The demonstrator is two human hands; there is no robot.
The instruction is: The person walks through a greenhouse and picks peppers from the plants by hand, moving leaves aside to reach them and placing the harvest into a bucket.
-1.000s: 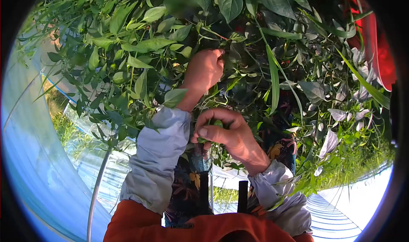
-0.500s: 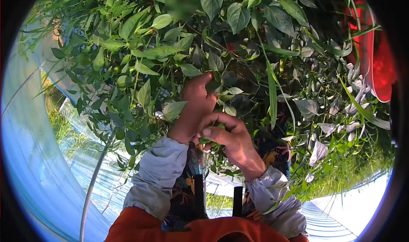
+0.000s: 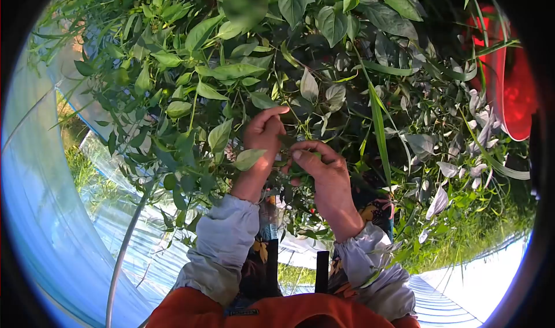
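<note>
Leafy green plants (image 3: 231,71), which look like pepper plants, fill the area in front of me. My left hand (image 3: 265,134) reaches in among the stems and leaves, one finger pointing right and the others curled out of sight. Whatever those fingers touch is hidden. Just to the right and slightly lower, my right hand (image 3: 325,165) is closed in a pinch close to the left one, among thin stems. What lies between its fingertips is too small and shaded to name. A pale leaf (image 3: 248,159) overlaps my left wrist.
A red container (image 3: 516,91) stands at the far right behind grass blades. On the left, a thin curved pole (image 3: 124,253) rises by translucent plastic sheeting (image 3: 43,201). Grass (image 3: 480,235) grows at lower right. Two dark straps (image 3: 322,270) hang near my body.
My right hand has moved up and right, away from my left wrist. The green thing seen in its fingers no longer shows. My left hand has turned slightly, and leaves around it shifted.
</note>
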